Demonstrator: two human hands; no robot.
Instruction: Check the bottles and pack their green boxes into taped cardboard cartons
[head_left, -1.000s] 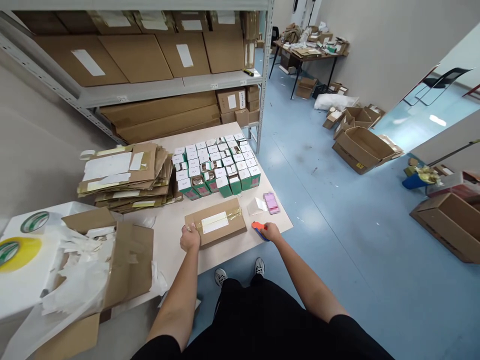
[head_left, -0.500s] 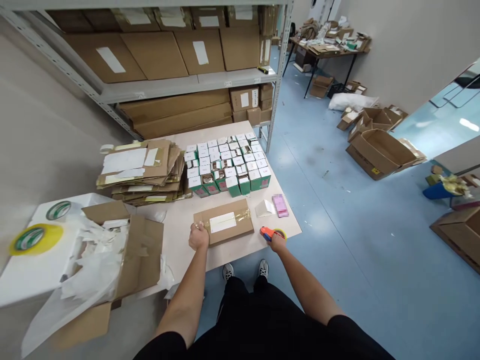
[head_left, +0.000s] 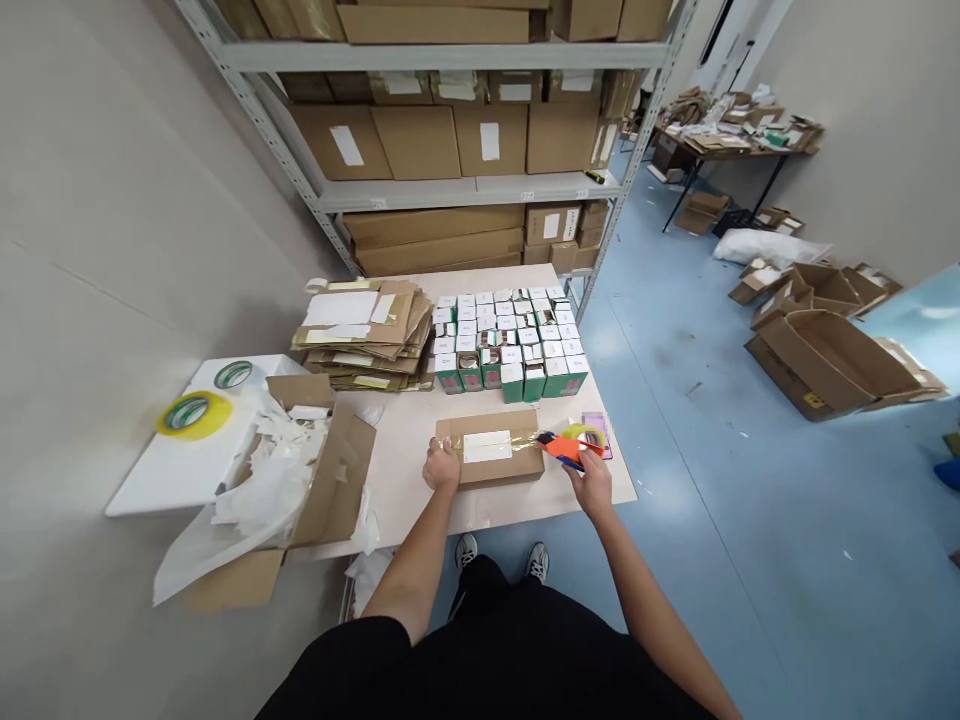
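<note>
A flat cardboard box [head_left: 491, 473] with a white label [head_left: 487, 446] lies near the table's front edge, clear tape running along its top. My left hand [head_left: 441, 465] grips the box's left end, fingers bent over its edge. In my right hand [head_left: 591, 483] is an orange tape dispenser [head_left: 574, 447] with a yellowish tape roll; its dark tip is at the box's right end. Behind the dispenser, partly covered by it, lies a pink-purple packet [head_left: 608, 436]. Rows of small green-and-white cartons [head_left: 555, 380] stand beyond the box.
Flattened cardboard [head_left: 360, 335] is stacked left of the cartons. An open box of packing paper [head_left: 341, 480] stands at the table's left, beside two tape rolls [head_left: 193, 414] on a white surface. A shelf rack [head_left: 480, 190] rises behind; empty boxes [head_left: 825, 360] lie on the floor, right.
My right hand has lifted the tape dispenser from beside the box to its right end. The left hand still grips the left end. The view has turned left.
</note>
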